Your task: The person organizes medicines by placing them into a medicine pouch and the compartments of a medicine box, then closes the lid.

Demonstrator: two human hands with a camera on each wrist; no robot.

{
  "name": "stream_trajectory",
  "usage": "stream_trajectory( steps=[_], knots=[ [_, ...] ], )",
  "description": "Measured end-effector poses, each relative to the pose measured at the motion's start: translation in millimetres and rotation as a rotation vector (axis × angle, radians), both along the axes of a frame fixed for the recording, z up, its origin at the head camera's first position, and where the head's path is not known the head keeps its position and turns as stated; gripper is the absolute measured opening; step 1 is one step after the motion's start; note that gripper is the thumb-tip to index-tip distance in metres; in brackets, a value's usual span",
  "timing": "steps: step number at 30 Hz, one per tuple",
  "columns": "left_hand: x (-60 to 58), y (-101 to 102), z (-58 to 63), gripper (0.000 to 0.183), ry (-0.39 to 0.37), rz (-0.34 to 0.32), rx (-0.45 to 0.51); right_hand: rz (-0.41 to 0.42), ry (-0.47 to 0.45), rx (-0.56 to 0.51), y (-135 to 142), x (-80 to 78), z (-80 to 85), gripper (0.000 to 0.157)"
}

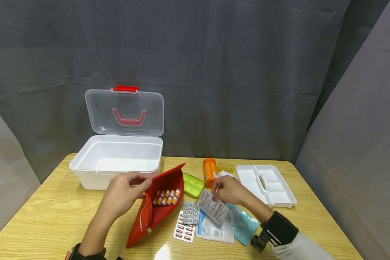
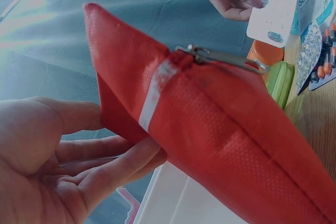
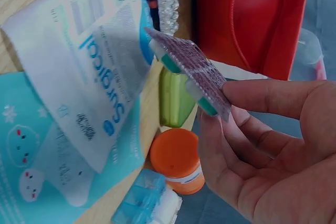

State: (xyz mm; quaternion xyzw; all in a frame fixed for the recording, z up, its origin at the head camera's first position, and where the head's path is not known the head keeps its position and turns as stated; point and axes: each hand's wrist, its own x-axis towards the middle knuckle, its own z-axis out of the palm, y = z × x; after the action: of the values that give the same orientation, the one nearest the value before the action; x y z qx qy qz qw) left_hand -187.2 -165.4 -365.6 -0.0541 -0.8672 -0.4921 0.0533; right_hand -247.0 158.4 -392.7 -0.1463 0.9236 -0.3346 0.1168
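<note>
My left hand (image 1: 120,195) pinches the edge of a red zippered pouch (image 1: 144,216), its mouth spread wide and the pouch tilted up off the table. Inside it lies a blister pack of orange and white capsules (image 1: 166,198). Between thumb and fingers, my right hand (image 1: 232,191) pinches a silver-backed blister pack (image 3: 197,69) with green and white capsules, just right of the pouch. Beneath that pack, a white "Surgical" packet (image 1: 211,233) partly covers a teal packet (image 1: 245,224). Beside the pouch, a silver blister pack (image 1: 190,213) overlaps one with dark and orange capsules (image 1: 184,233).
Back left stands a white box (image 1: 117,176), its clear lid (image 1: 100,119) raised. A green pill case (image 1: 193,185) and an orange bottle (image 1: 209,171) stand behind the packs, with a blue pill organizer (image 3: 139,195) near the bottle. A white divided tray (image 1: 281,195) is at right.
</note>
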Motion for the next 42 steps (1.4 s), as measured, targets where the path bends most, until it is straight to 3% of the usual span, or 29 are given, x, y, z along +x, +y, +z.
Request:
stream_trajectory(
  steps=[10, 17, 31, 42],
  knots=[
    [0.1, -0.1, -0.4, 0.019, 0.002, 0.005, -0.004, -0.045, 0.004, -0.093, -19.7, -3.5, 14.9, 0.007],
    [0.0, -0.5, -0.6, 0.02, 0.003, 0.007, -0.005, -0.007, 0.034, -0.177, -35.9, -4.8, 23.1, 0.004],
    [-0.9, 1.2, -0.8, 0.02, 0.002, 0.0, 0.0, -0.002, -0.028, -0.343, -56.2, -9.4, 20.1, 0.01],
    [-0.8, -0.1, -0.9, 0.018, 0.007, 0.006, -0.001, -0.056, -0.1, -0.43, -71.1, -11.1, 15.0, 0.01]
  ],
)
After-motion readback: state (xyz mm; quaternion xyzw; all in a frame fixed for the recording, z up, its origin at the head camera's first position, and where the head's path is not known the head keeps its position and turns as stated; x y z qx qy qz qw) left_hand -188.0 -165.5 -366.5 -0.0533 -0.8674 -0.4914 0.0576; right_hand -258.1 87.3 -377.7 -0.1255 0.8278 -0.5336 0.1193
